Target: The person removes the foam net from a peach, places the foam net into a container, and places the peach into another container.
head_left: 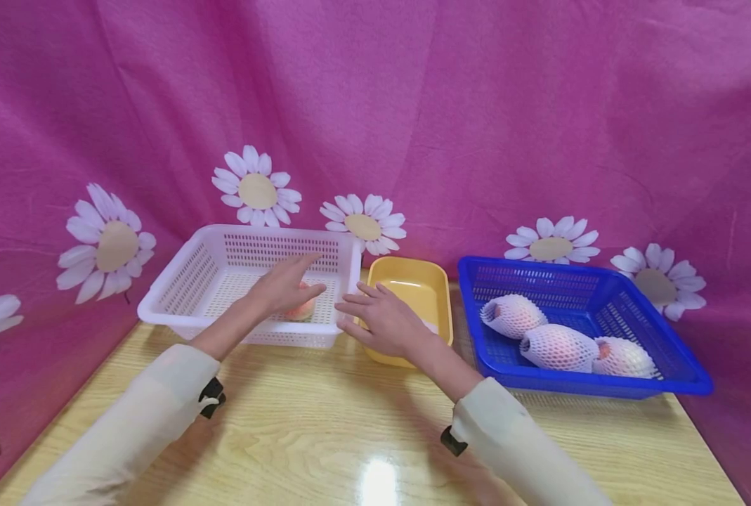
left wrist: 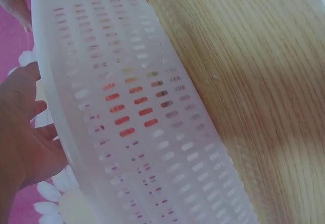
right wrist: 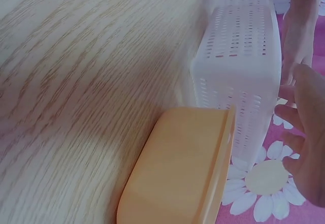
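My left hand (head_left: pixel 283 284) is over the white perforated basket (head_left: pixel 154 309), its thumb and index finger extended. Partly beneath it, inside the basket, lies a round reddish-yellow fruit (head_left: pixel 301 313), whose exact kind I cannot tell. Through the basket's slots the left wrist view shows the fruit's red side. My right hand (head_left: pixel 384 320) hovers above the yellow plastic box (head_left: pixel 438 295), fingers spread toward the white basket's right rim. Nothing is in its grasp. A small pale thing (head_left: pixel 430 326) in the yellow box is mostly hidden by that hand.
To the right stands a blue perforated basket (head_left: pixel 678 383) holding three fruits in white foam nets (head_left: pixel 561 348). All the containers stand on a wood-grain table (head_left: pixel 324 414). A magenta cloth (head_left: pixel 426 140) with white daisies hangs behind and at the sides.
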Available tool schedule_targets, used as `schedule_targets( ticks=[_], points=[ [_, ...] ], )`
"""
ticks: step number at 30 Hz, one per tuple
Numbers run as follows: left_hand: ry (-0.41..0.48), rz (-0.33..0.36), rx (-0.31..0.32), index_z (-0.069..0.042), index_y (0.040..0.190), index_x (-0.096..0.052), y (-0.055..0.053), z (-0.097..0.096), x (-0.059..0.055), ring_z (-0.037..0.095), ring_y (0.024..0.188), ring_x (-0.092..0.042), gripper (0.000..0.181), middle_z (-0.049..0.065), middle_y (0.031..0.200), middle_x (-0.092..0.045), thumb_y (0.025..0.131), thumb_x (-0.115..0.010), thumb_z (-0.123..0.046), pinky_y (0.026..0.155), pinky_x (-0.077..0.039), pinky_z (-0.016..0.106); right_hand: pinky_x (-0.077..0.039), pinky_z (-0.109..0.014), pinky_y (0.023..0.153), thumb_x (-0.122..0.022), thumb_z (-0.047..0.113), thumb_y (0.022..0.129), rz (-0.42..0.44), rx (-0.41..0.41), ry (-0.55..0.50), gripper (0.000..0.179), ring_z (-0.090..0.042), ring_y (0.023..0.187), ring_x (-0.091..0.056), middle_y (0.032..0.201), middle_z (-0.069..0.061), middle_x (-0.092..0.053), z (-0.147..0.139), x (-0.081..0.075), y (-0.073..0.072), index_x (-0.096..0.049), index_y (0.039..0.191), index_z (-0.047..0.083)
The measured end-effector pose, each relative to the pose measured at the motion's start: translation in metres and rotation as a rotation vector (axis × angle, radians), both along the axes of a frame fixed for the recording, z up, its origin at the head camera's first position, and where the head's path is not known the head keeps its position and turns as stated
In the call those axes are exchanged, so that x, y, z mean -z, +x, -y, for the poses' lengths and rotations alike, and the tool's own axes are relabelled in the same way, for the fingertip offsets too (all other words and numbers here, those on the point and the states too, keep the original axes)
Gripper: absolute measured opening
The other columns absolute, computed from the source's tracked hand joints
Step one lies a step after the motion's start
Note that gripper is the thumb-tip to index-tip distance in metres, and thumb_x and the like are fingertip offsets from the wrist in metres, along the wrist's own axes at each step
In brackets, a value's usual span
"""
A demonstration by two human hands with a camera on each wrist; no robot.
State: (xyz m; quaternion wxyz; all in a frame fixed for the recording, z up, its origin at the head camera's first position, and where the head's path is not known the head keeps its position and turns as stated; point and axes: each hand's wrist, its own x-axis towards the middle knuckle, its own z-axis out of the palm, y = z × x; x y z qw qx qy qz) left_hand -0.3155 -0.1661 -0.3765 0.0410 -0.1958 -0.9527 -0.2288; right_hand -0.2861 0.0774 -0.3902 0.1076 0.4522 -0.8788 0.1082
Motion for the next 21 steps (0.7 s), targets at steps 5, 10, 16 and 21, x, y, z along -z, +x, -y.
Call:
schedule_targets(
  ticks=[5,10,16,21],
  points=[
    [-0.012,-0.022,0.024,-0.01,0.155,-0.036,0.004,-0.009,-0.001,0.041,0.139,-0.036,0.068,0.021,0.152,-0.04,0.098,-0.062,-0.037,0.108,-0.034,0.062,-0.027,-0.058,0.114,-0.051,0.042,0.103,0.011,0.064,0.046,0.044,-0.036,0.138,-0.042,0.14,-0.005,-0.058,-0.008,-0.003,0.002,-0.064,0.136,0.017],
    [-0.033,-0.043,0.037,-0.009,0.154,-0.037,0.008,-0.022,-0.004,0.041,0.138,-0.038,0.068,0.022,0.151,-0.041,0.098,-0.062,-0.038,0.108,-0.036,0.06,-0.027,-0.063,0.112,-0.05,0.045,0.103,0.013,0.115,0.075,0.045,-0.036,0.138,-0.042,0.141,-0.004,-0.057,-0.017,-0.009,0.002,-0.062,0.138,0.019],
    [-0.031,-0.07,0.069,-0.008,0.152,-0.04,0.012,-0.037,-0.007,0.041,0.137,-0.039,0.067,0.023,0.149,-0.042,0.096,-0.063,-0.037,0.107,-0.038,0.058,-0.025,-0.067,0.111,-0.051,0.043,0.103,0.0,0.15,0.072,0.045,-0.035,0.137,-0.042,0.142,-0.005,-0.057,-0.031,-0.018,0.001,-0.061,0.139,0.019],
    [-0.03,-0.087,0.103,-0.009,0.15,-0.042,0.016,-0.049,-0.009,0.041,0.135,-0.041,0.064,0.021,0.148,-0.044,0.096,-0.063,-0.037,0.106,-0.04,0.058,-0.022,-0.068,0.111,-0.049,0.044,0.103,0.013,0.18,0.086,0.047,-0.035,0.138,-0.041,0.142,-0.006,-0.056,-0.044,-0.023,0.001,-0.059,0.141,0.019]
  ],
)
